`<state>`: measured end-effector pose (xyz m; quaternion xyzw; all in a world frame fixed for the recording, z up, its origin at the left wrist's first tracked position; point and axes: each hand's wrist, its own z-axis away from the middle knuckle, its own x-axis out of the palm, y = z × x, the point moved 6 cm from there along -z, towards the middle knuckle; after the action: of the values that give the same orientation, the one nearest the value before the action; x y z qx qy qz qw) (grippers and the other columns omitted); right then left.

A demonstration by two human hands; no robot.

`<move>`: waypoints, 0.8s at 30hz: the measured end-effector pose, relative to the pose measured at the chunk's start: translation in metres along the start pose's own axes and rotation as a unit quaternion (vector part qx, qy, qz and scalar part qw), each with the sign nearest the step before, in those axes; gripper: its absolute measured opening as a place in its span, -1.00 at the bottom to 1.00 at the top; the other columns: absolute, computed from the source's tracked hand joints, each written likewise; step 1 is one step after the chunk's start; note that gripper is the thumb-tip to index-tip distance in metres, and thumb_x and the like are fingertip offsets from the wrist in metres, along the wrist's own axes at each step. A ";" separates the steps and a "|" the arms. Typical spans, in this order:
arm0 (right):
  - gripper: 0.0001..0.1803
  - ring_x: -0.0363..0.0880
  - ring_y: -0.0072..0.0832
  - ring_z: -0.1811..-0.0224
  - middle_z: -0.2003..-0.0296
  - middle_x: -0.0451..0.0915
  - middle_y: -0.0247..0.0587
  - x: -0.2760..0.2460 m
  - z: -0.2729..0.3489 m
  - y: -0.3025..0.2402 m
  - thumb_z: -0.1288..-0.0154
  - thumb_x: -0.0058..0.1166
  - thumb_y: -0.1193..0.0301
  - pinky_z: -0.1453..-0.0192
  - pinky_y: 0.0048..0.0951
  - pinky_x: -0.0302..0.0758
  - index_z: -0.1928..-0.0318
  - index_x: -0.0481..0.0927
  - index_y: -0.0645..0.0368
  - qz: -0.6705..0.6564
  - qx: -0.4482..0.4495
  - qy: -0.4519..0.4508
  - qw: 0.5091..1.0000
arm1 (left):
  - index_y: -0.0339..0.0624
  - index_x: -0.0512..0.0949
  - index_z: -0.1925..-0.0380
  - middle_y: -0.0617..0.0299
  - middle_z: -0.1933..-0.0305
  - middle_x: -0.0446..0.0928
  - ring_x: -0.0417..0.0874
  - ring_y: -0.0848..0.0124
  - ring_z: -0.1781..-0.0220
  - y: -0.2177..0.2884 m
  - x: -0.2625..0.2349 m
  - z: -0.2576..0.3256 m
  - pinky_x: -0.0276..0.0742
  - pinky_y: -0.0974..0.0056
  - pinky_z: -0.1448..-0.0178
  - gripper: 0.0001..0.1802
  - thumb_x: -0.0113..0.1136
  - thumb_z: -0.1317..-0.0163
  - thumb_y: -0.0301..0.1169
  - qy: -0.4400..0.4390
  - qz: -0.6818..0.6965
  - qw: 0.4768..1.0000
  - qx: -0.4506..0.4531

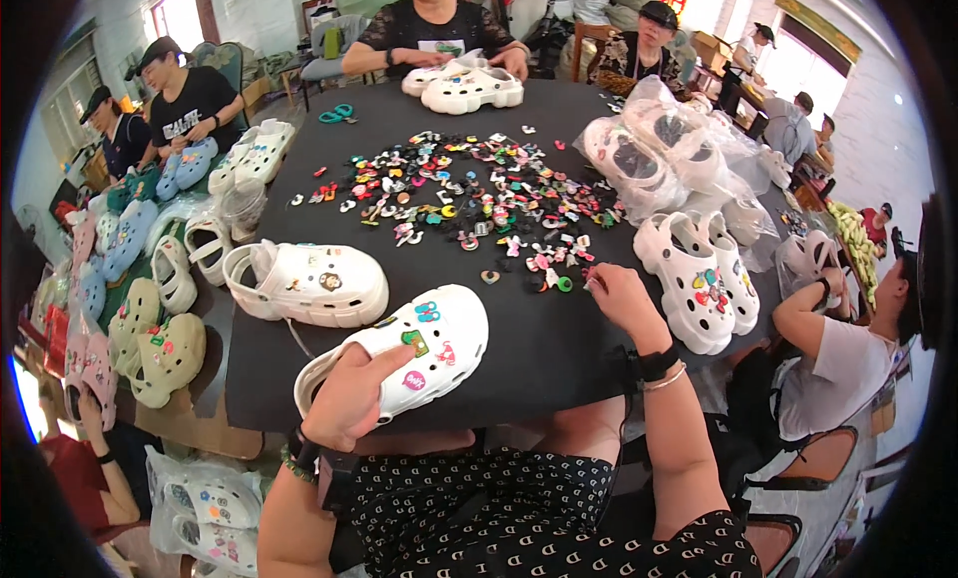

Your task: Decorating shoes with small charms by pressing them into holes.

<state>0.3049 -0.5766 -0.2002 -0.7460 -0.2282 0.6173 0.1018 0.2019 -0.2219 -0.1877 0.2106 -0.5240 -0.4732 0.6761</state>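
My left hand grips a white clog at the near edge of the dark table, its thumb lying by a green charm on the upper. Blue, pink and red charms also sit on that clog. Right of it, my right hand is down at the near right edge of a spread of small colourful shoe charms. Its fingers are pinched together; what they hold, if anything, is too small to make out. Another white clog, decorated with charms, lies beyond the held one.
A pair of white clogs stands right of my right hand, with plastic-wrapped clogs behind. Teal scissors lie at the far left. Across the table a person handles white clogs. Green clogs and others crowd the left side.
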 end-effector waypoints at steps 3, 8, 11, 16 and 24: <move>-0.85 0.63 0.05 0.22 0.30 0.65 0.09 -0.002 0.003 -0.001 -0.25 0.17 0.45 0.15 -0.10 0.54 0.21 0.61 0.26 -0.029 0.012 0.005 0.999 | -0.47 0.36 -0.18 -0.09 -0.12 0.55 0.68 0.15 -0.07 0.000 -0.005 -0.001 0.70 0.08 -0.13 -0.57 0.13 -0.33 -0.60 -0.005 -0.005 1.000 0.010; -0.84 0.65 -0.07 0.31 0.37 0.66 0.03 -0.001 0.006 0.014 -0.23 0.16 0.50 0.20 -0.21 0.55 0.18 0.61 0.28 -0.085 0.044 0.002 0.995 | -0.47 0.37 -0.19 -0.04 -0.12 0.56 0.68 0.19 -0.06 0.003 -0.002 -0.002 0.70 0.13 -0.08 -0.56 0.14 -0.34 -0.57 -0.014 -0.008 1.000 0.024; -0.83 0.68 -0.31 0.40 0.44 0.66 -0.08 0.001 0.004 0.018 -0.24 0.14 0.54 0.26 -0.34 0.55 0.16 0.62 0.32 -0.164 0.077 -0.015 0.983 | -0.44 0.36 -0.18 -0.05 -0.11 0.56 0.69 0.16 -0.05 0.003 -0.001 -0.002 0.72 0.09 -0.07 -0.56 0.15 -0.30 -0.58 -0.008 0.005 1.000 0.023; -0.82 0.61 -0.50 0.43 0.44 0.64 -0.17 -0.001 0.000 0.022 -0.24 0.18 0.56 0.28 -0.45 0.54 0.14 0.59 0.33 -0.220 0.105 -0.034 0.969 | -0.50 0.40 -0.17 -0.03 -0.12 0.57 0.69 0.22 -0.05 0.006 0.000 -0.001 0.69 0.15 -0.10 -0.58 0.13 -0.36 -0.54 -0.022 -0.010 0.999 0.029; -0.71 0.61 -0.19 0.29 0.29 0.58 -0.09 -0.019 -0.019 -0.012 -0.11 0.33 0.40 0.16 -0.29 0.55 0.15 0.63 0.22 0.046 -0.088 0.029 0.995 | -0.43 0.36 -0.18 -0.05 -0.10 0.56 0.68 0.14 -0.05 0.005 -0.003 -0.003 0.71 0.08 -0.08 -0.55 0.15 -0.30 -0.58 0.000 0.000 1.000 0.024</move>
<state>0.3183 -0.5723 -0.1746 -0.7796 -0.2435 0.5769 0.0138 0.2064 -0.2177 -0.1867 0.2271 -0.5355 -0.4607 0.6704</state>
